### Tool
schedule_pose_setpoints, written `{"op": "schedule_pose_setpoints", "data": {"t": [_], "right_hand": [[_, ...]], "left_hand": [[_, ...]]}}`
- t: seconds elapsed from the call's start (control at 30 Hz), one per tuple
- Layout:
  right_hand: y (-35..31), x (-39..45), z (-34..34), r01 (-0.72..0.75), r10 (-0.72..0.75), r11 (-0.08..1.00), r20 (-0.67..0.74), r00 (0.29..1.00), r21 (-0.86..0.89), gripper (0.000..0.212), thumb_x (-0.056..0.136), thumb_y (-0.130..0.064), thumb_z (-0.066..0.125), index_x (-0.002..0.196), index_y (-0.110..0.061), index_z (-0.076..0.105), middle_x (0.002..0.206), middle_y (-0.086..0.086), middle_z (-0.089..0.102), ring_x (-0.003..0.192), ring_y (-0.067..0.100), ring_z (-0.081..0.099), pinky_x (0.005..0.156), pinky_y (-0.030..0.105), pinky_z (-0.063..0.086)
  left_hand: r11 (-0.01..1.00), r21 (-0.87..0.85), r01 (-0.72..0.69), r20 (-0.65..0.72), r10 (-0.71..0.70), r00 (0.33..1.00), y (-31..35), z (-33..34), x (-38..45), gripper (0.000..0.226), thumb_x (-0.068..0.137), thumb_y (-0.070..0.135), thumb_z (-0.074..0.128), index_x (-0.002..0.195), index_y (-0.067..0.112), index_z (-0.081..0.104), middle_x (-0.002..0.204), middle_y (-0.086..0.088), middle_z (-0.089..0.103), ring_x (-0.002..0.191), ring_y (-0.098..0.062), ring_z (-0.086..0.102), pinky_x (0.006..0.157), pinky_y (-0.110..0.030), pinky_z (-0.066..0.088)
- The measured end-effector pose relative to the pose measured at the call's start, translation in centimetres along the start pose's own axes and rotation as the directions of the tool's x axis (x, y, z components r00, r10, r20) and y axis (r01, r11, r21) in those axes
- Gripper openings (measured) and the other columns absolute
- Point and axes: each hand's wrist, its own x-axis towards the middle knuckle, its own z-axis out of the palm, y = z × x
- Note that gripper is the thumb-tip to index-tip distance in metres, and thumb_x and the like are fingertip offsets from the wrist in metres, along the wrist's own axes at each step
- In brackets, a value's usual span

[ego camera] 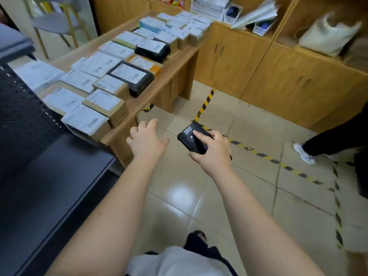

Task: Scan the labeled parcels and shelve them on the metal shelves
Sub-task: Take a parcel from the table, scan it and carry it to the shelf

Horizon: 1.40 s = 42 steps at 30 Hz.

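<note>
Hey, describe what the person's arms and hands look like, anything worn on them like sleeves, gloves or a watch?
Both forearms are bare as far as the picture shows, with no sleeves over them. The left hand and the right hand wear no gloves, and no watch, bracelet or ring shows on either wrist or on the fingers in view.

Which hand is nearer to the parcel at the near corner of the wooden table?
The left hand. It is open, just right of the parcel, not touching it. The right hand is farther right, over the floor, holding the black scanner.
</note>
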Motion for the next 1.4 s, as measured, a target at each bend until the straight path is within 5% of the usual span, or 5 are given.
{"op": "schedule_pose_setpoints", "data": {"t": [0.43, 0.7, 0.8, 1.07, 1.4], "right_hand": [[-7.3, 29.1, 6.2, 0.378, -0.365, 0.926, 0.238, 0.9, -0.008, 0.061, 0.078, -0.043, 0.074, 0.136, -0.042, 0.053, 0.14, 0.002, 0.042, 0.124, 0.028, 0.037, 0.105, 0.043, 0.033], [-16.7, 44.0, 9.6, 0.579, -0.538, 0.815, 0.382, 0.752, 0.008, 0.062, 0.082, -0.046, 0.071, 0.139, -0.046, 0.047, 0.145, 0.001, 0.038, 0.131, 0.026, 0.03, 0.11, 0.041, 0.028], [-20.0, 48.6, 11.7, 0.642, -0.6, 0.764, 0.431, 0.674, 0.059, 0.062, 0.083, -0.044, 0.071, 0.14, -0.045, 0.047, 0.145, 0.002, 0.038, 0.13, 0.026, 0.029, 0.108, 0.042, 0.028], [-26.1, 58.5, 17.1, 0.813, -0.755, 0.547, 0.538, 0.375, 0.2, 0.061, 0.082, -0.045, 0.071, 0.138, -0.046, 0.048, 0.143, 0.0, 0.039, 0.126, 0.026, 0.031, 0.106, 0.041, 0.024], [-32.3, 59.8, 25.3, 0.782, -0.774, 0.518, 0.579, 0.258, 0.345, 0.06, 0.081, -0.039, 0.074, 0.137, -0.043, 0.051, 0.143, 0.004, 0.041, 0.125, 0.03, 0.034, 0.105, 0.047, 0.026]], "left_hand": [[0.922, -0.003, 0.387, -0.08, -0.386, 0.919, -0.4, 0.1, 21.6, 0.063, 0.09, 0.053, 0.062, 0.147, 0.035, 0.04, 0.153, -0.004, 0.04, 0.137, -0.035, 0.033, 0.112, -0.054, 0.03], [0.791, -0.08, 0.607, -0.134, -0.612, 0.78, -4.0, -3.4, 34.6, 0.064, 0.087, 0.057, 0.063, 0.144, 0.035, 0.043, 0.15, -0.001, 0.042, 0.132, -0.033, 0.037, 0.105, -0.049, 0.032], [0.71, -0.121, 0.694, -0.173, -0.703, 0.69, -5.4, -4.0, 37.9, 0.062, 0.089, 0.058, 0.061, 0.143, 0.035, 0.044, 0.146, -0.001, 0.046, 0.13, -0.032, 0.039, 0.102, -0.047, 0.034], [0.355, -0.357, 0.864, -0.145, -0.935, 0.324, -7.0, -2.9, 43.1, 0.066, 0.09, 0.054, 0.061, 0.147, 0.031, 0.039, 0.145, -0.008, 0.046, 0.129, -0.036, 0.04, 0.105, -0.05, 0.039], [0.166, -0.381, 0.91, -0.149, -0.982, 0.117, -10.6, -4.0, 46.0, 0.077, 0.087, 0.054, 0.064, 0.15, 0.021, 0.035, 0.147, -0.009, 0.042, 0.132, -0.033, 0.037, 0.105, -0.046, 0.036]]}}
